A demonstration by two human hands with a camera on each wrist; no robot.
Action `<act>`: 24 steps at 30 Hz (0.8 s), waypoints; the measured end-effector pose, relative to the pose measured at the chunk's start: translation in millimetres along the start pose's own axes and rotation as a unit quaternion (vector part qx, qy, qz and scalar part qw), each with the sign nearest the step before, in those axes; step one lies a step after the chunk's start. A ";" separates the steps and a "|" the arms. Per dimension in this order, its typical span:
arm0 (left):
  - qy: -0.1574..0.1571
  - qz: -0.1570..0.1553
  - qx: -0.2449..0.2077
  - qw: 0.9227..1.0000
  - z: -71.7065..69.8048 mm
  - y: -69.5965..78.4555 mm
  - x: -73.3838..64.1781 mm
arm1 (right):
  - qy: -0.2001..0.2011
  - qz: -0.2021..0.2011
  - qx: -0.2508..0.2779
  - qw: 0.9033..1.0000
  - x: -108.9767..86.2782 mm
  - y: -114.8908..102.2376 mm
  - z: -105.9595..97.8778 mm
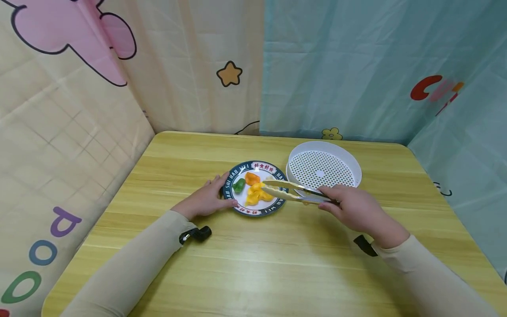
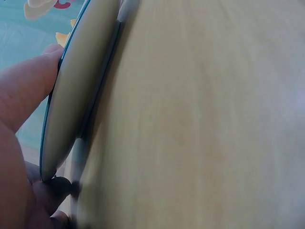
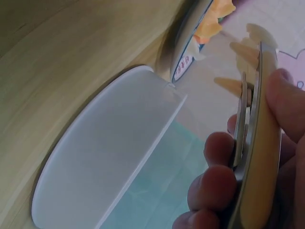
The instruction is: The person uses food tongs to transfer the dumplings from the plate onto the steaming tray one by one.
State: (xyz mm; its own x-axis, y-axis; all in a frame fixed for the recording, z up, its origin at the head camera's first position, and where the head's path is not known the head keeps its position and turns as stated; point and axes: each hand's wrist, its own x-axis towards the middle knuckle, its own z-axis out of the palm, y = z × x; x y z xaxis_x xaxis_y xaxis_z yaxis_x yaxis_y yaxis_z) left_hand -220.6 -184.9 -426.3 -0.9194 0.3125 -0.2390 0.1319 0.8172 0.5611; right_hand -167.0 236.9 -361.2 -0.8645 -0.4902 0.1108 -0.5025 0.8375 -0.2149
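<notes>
While right hand [image 1: 351, 207] grips tongs [image 1: 284, 195], left [image 1: 207, 198] pinches plate [image 1: 255, 211]

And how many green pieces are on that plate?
1 visible: the green piece, left of centre, beside the orange one. The tongs cover part of the plate, so another may be hidden.

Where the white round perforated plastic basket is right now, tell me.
In the head view, the basket sits right of centre on the yellow wood-grain table, just right of the blue-rimmed white round plate and beyond the right hand.
</notes>
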 end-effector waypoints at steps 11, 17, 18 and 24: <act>0.018 0.030 -0.037 0.999 0.9 -4.3 3.1 | -0.023 -0.026 -0.020 0.999 14.0 -9.0 0.5; 0.014 0.025 -0.037 0.999 1.1 -4.1 2.7 | -0.035 -0.044 -0.032 0.998 23.1 -9.7 1.7; 0.013 0.024 -0.037 0.999 1.0 -3.8 2.6 | -0.036 -0.050 -0.032 0.998 24.5 -9.5 2.3; 0.012 0.024 -0.029 0.999 1.4 -3.4 2.5 | -0.038 -0.070 -0.029 0.996 32.8 -8.5 3.7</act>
State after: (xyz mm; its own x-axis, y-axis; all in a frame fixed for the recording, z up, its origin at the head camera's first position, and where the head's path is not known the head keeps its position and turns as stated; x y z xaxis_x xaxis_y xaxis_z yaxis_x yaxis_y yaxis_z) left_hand -222.8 -186.3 -429.9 -0.9210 0.3389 -0.1921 0.1551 0.7714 0.6172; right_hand -191.1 212.8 -359.3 -0.7841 -0.6176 0.0614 -0.6191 0.7715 -0.1462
